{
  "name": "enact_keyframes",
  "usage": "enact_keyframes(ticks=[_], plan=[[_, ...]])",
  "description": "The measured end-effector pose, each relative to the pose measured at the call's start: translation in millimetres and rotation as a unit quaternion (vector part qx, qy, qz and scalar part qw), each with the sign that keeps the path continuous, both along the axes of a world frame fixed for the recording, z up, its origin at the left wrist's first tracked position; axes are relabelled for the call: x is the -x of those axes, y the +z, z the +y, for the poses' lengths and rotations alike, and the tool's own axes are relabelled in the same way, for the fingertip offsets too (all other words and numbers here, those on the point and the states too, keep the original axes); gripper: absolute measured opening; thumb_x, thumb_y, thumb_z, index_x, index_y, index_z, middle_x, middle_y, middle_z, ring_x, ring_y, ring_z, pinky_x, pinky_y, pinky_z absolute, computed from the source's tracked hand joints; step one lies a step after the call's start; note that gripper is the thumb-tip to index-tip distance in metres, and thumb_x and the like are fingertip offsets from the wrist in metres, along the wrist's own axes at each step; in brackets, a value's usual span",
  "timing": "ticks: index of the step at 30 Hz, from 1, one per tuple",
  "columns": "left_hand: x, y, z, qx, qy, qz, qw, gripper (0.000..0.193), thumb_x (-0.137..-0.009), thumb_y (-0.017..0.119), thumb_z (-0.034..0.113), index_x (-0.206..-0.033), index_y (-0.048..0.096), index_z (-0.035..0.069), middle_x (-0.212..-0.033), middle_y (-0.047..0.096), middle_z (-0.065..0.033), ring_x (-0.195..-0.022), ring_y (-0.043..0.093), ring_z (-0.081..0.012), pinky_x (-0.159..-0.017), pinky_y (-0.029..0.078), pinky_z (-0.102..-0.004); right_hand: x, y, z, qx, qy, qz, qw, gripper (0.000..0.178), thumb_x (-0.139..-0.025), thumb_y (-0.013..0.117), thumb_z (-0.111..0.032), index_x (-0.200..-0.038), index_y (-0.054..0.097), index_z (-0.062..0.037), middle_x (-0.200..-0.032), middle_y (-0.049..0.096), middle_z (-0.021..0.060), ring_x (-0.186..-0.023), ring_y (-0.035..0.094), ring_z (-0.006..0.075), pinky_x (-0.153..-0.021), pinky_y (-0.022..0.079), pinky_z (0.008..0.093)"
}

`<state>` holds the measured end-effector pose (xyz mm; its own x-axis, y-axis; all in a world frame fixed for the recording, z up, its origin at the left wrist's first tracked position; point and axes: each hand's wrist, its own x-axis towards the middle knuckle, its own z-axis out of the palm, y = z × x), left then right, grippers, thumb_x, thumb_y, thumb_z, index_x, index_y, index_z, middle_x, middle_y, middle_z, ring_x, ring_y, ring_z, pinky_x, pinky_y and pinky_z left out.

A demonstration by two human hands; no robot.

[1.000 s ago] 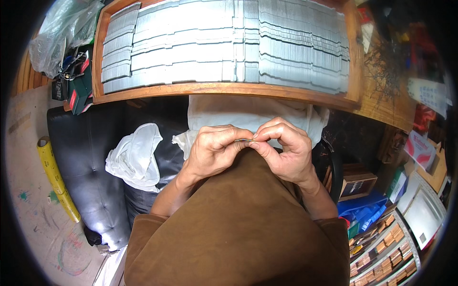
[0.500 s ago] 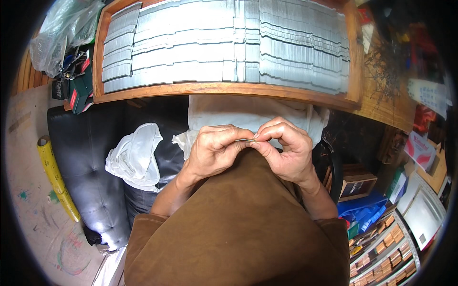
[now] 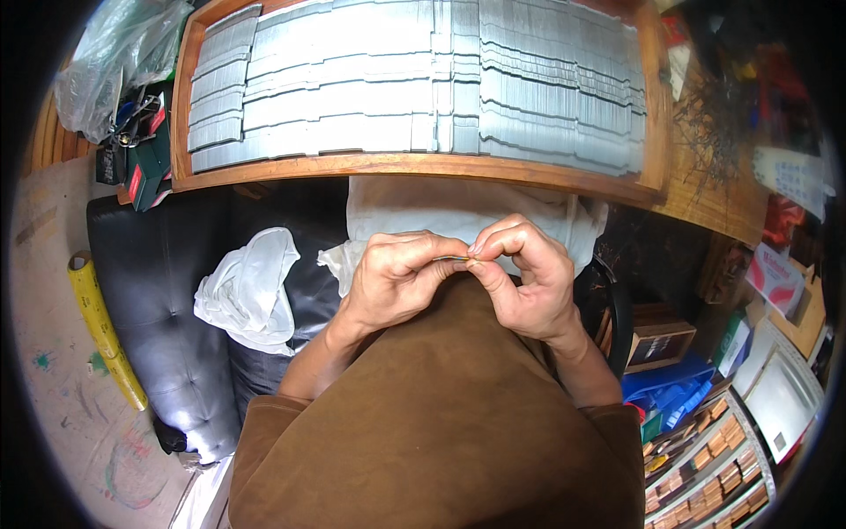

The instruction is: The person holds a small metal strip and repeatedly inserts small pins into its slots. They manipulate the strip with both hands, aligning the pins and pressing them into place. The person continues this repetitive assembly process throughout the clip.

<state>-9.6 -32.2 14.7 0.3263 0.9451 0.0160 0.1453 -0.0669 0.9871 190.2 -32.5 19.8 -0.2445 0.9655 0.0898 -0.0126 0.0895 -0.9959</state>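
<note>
Both my hands meet above my brown-clad lap, fingertips pinched together. A small thin strip [image 3: 459, 258], dark with a yellowish glint, lies between them; the fingers hide most of it, so I cannot tell its kind. My left hand [image 3: 397, 275] grips it between thumb and forefinger. From the other side my right hand [image 3: 527, 275] pinches its end with thumb and fingertips. Beyond the hands is a wooden tray [image 3: 423, 165] packed with rows of thin grey metal pieces [image 3: 344, 88].
A white cloth [image 3: 458, 198] hangs below the tray. On the black padded seat [image 3: 167, 291] at left lies a crumpled white plastic bag [image 3: 251, 291]. A yellow tube [image 3: 106, 331] stands farther left. At right are a small wooden box [image 3: 659, 342], blue plastic [image 3: 674, 392] and a rack of wooden blocks [image 3: 718, 472].
My right hand has shifted very slightly at the pinch. The left hand holds nearly the same place.
</note>
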Motion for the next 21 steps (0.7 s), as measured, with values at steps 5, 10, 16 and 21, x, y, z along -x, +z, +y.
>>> enact_keyframes(ticks=[5,10,16,21], plan=[[1.2,-2.4,-1.9,0.006,0.005,0.005,1.0,0.016,-0.082,0.079,-0.003,-0.097,0.075,-0.001,-0.084,0.075,-0.0165,-0.071,0.074,-0.028,-0.063,0.056,-0.033,-0.1,6.8,5.6,-0.053,0.007,-0.067,0.996,0.013,-0.086,0.077,0.004,-0.092,0.066,0.0021,-0.09,0.069,0.0132,-0.079,0.067,0.0201,-0.071,0.054,0.0289],[1.3,-2.9,-1.8,-0.001,0.003,0.009,1.0,0.016,-0.081,0.079,-0.003,-0.097,0.075,-0.002,-0.084,0.076,-0.0168,-0.071,0.074,-0.028,-0.063,0.056,-0.0329,0.9,7.4,5.5,-0.07,0.0,-0.077,0.995,0.013,-0.085,0.077,0.004,-0.092,0.066,0.0014,-0.088,0.069,0.0129,-0.076,0.067,0.0208,-0.069,0.054,0.0295],[-1.7,-2.7,-1.5,0.001,0.005,-0.004,1.0,0.018,-0.081,0.08,-0.004,-0.099,0.076,-0.002,-0.085,0.076,-0.0163,-0.072,0.075,-0.027,-0.064,0.057,-0.0325,0.2,8.0,3.1,-0.062,-0.018,-0.079,0.995,0.012,-0.085,0.074,0.006,-0.09,0.065,0.0016,-0.087,0.068,0.0125,-0.077,0.066,0.02,-0.071,0.053,0.0296],[-2.1,-4.2,-1.7,-0.006,0.004,0.01,1.0,0.016,-0.084,0.076,-0.008,-0.099,0.076,-0.003,-0.09,0.078,-0.0153,-0.08,0.077,-0.0242,-0.072,0.061,-0.0307,-24.7,49.9,11.7,-0.07,-0.034,-0.172,0.982,0.01,-0.085,0.07,0.006,-0.089,0.063,-0.0001,-0.084,0.065,0.0107,-0.074,0.065,0.0215,-0.066,0.053,0.0301]])
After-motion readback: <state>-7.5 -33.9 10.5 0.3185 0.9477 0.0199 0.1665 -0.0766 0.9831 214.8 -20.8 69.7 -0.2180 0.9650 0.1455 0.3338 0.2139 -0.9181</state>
